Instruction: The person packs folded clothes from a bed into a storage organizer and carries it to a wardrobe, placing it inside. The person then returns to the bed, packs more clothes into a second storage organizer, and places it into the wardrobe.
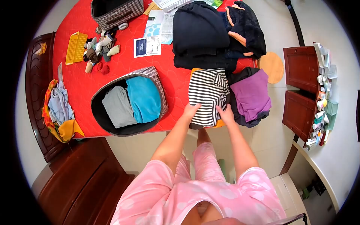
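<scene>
Head view: left hand (191, 110) and right hand (226, 113) flat, unclenched, pressing striped shirt (207, 95) at bed (75, 22) near edge. Already in basket (159, 88): grey, blue folded pieces. Left: purple top (252, 93), dark pile (200, 33).

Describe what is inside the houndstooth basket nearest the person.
Inside the houndstooth basket lie two folded garments side by side: a grey one and a teal one. The dark lining shows around them. Anything beneath the two garments is covered.
</scene>
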Demonstrator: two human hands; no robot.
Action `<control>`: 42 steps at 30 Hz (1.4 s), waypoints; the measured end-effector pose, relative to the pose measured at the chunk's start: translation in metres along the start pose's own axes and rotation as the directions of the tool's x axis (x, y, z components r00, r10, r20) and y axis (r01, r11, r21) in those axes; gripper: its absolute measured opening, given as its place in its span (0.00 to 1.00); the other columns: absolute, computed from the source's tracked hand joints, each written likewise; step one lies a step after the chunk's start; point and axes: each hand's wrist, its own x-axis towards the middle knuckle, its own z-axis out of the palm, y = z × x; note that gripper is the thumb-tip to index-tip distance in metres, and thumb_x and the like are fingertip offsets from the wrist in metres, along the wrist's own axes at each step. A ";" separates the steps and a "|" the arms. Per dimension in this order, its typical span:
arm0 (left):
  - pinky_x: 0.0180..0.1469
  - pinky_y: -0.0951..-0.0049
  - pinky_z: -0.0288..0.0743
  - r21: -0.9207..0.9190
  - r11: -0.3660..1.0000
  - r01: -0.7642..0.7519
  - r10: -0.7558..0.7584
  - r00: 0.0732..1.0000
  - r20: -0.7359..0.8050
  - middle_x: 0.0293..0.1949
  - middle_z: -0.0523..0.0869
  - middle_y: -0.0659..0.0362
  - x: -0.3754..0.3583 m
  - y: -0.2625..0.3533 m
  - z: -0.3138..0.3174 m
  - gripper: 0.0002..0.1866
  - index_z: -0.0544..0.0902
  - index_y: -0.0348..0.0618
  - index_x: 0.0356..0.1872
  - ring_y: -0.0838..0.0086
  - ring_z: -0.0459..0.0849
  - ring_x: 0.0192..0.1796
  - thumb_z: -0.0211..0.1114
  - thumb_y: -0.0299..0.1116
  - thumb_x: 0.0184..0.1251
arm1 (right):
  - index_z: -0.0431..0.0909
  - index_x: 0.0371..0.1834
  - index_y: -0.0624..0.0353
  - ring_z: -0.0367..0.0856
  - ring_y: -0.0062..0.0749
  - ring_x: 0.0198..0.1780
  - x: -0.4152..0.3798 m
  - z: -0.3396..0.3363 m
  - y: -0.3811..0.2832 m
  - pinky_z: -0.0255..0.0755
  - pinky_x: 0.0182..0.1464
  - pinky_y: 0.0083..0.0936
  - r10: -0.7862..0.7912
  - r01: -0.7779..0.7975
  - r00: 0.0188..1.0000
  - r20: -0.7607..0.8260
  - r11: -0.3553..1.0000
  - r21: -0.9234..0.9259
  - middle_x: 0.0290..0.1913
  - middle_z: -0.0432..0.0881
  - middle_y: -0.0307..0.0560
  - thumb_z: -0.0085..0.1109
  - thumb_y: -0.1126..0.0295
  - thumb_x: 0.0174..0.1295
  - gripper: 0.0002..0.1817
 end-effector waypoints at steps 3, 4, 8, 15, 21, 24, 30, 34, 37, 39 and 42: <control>0.51 0.69 0.74 0.041 0.999 -0.019 0.021 0.999 -0.048 0.47 0.84 0.52 -0.014 -0.001 -0.029 0.22 0.77 0.35 0.52 0.68 0.82 0.48 0.64 0.31 0.56 | 0.62 0.59 0.75 0.76 0.53 0.54 -0.007 0.026 0.011 0.68 0.57 0.35 0.002 -0.003 0.986 0.165 1.000 0.006 0.51 0.75 0.70 0.63 0.40 0.50 0.48; 0.51 0.69 0.74 0.074 0.996 -0.044 0.047 0.998 -0.047 0.46 0.84 0.52 -0.005 -0.017 -0.050 0.21 0.77 0.35 0.52 0.68 0.82 0.47 0.64 0.32 0.56 | 0.63 0.59 0.75 0.77 0.49 0.51 -0.005 0.036 0.021 0.69 0.55 0.32 -0.010 0.002 0.965 0.263 1.000 0.031 0.49 0.76 0.67 0.64 0.39 0.49 0.48; 0.54 0.69 0.72 0.135 0.991 -0.020 0.038 0.991 -0.132 0.50 0.83 0.52 -0.023 -0.022 -0.076 0.25 0.75 0.36 0.55 0.68 0.81 0.50 0.64 0.33 0.55 | 0.64 0.58 0.72 0.75 0.42 0.53 -0.004 0.054 0.016 0.69 0.56 0.32 -0.067 0.065 0.998 0.001 0.964 0.260 0.53 0.74 0.59 0.69 0.50 0.51 0.41; 0.60 0.68 0.66 0.064 0.998 -0.014 0.020 0.996 -0.085 0.57 0.77 0.51 -0.023 -0.026 -0.074 0.32 0.67 0.35 0.62 0.66 0.75 0.57 0.62 0.36 0.57 | 0.54 0.67 0.65 0.71 0.41 0.61 0.004 0.046 -0.037 0.66 0.60 0.33 0.078 -0.209 0.956 0.283 0.858 0.469 0.61 0.70 0.58 0.71 0.56 0.48 0.48; 0.61 0.69 0.66 0.170 0.961 -0.218 0.227 0.973 -0.036 0.58 0.76 0.51 -0.031 -0.011 -0.059 0.31 0.64 0.35 0.64 0.65 0.75 0.59 0.59 0.31 0.58 | 0.54 0.69 0.60 0.70 0.39 0.61 -0.006 0.043 -0.051 0.65 0.61 0.31 -0.097 -0.006 0.984 0.150 0.822 0.569 0.62 0.69 0.54 0.70 0.64 0.47 0.46; 0.56 0.66 0.71 0.329 0.907 -0.263 0.309 0.946 -0.095 0.51 0.82 0.48 -0.042 -0.007 -0.055 0.27 0.70 0.38 0.59 0.59 0.80 0.54 0.60 0.32 0.57 | 0.55 0.68 0.61 0.74 0.47 0.59 -0.018 0.041 -0.056 0.67 0.59 0.34 -0.155 0.132 0.988 0.014 0.883 0.450 0.58 0.73 0.61 0.69 0.60 0.48 0.45; 0.53 0.57 0.72 0.449 0.814 -0.369 0.443 0.894 -0.068 0.48 0.81 0.42 -0.082 0.003 -0.051 0.28 0.69 0.44 0.60 0.49 0.79 0.52 0.60 0.36 0.55 | 0.58 0.66 0.64 0.73 0.46 0.59 -0.074 0.015 -0.078 0.65 0.60 0.32 -0.236 0.292 0.950 -0.204 0.904 0.312 0.58 0.73 0.61 0.68 0.63 0.50 0.41; 0.52 0.57 0.72 0.394 0.805 -0.444 0.487 0.873 -0.011 0.47 0.81 0.41 -0.128 0.038 -0.057 0.28 0.69 0.42 0.60 0.48 0.79 0.52 0.59 0.34 0.54 | 0.56 0.66 0.68 0.68 0.41 0.62 -0.115 -0.012 -0.117 0.60 0.64 0.30 -0.295 0.371 0.920 -0.258 0.868 0.331 0.62 0.68 0.58 0.67 0.68 0.51 0.41; 0.56 0.65 0.70 0.270 0.806 -0.527 0.548 0.836 -0.006 0.49 0.81 0.44 -0.153 0.060 -0.082 0.27 0.70 0.34 0.57 0.57 0.80 0.53 0.59 0.30 0.54 | 0.55 0.67 0.70 0.66 0.41 0.63 -0.145 -0.018 -0.163 0.58 0.65 0.30 -0.354 0.427 0.881 -0.314 0.882 0.202 0.64 0.66 0.59 0.67 0.70 0.51 0.42; 0.57 0.67 0.69 0.184 0.816 -0.548 0.563 0.826 -0.039 0.49 0.81 0.45 -0.162 0.070 -0.110 0.27 0.70 0.32 0.57 0.60 0.80 0.53 0.59 0.30 0.54 | 0.55 0.66 0.69 0.70 0.37 0.59 -0.164 -0.008 -0.201 0.62 0.62 0.29 -0.368 0.437 0.890 -0.269 0.857 0.274 0.60 0.70 0.56 0.65 0.72 0.51 0.40; 0.54 0.66 0.71 0.094 0.792 -0.603 0.610 0.781 -0.135 0.46 0.83 0.45 -0.172 0.079 -0.166 0.26 0.71 0.33 0.56 0.59 0.81 0.50 0.58 0.30 0.54 | 0.59 0.63 0.65 0.74 0.35 0.52 -0.174 0.029 -0.246 0.67 0.56 0.28 -0.486 0.531 0.847 -0.215 0.785 0.319 0.54 0.74 0.53 0.66 0.74 0.51 0.36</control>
